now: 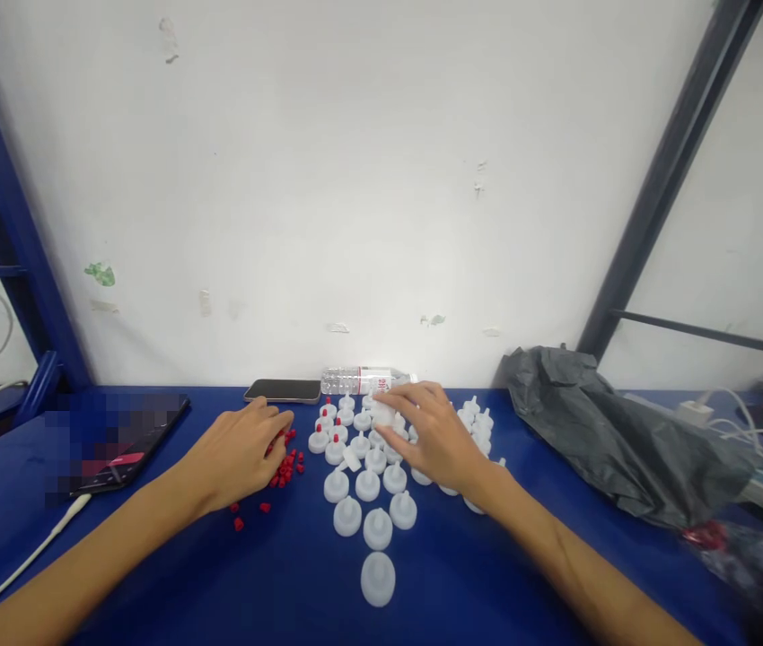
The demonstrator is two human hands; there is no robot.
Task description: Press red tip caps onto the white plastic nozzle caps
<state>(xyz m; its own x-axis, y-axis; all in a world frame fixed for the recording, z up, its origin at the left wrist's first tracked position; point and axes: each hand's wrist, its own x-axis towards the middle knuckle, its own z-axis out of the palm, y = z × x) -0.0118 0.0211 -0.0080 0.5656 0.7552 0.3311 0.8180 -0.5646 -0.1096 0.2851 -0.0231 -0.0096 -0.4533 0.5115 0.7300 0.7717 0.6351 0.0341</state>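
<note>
Rightward, just beside your left hand, its grip hidden, lie small red plastic caps; your right hand pinches a white plastic lid.

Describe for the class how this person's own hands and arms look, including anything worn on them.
The left hand and right hand are ungloved, with slender fingers. No sleeve, watch or bracelet shows on either forearm. The nails are too small to make out.
</note>
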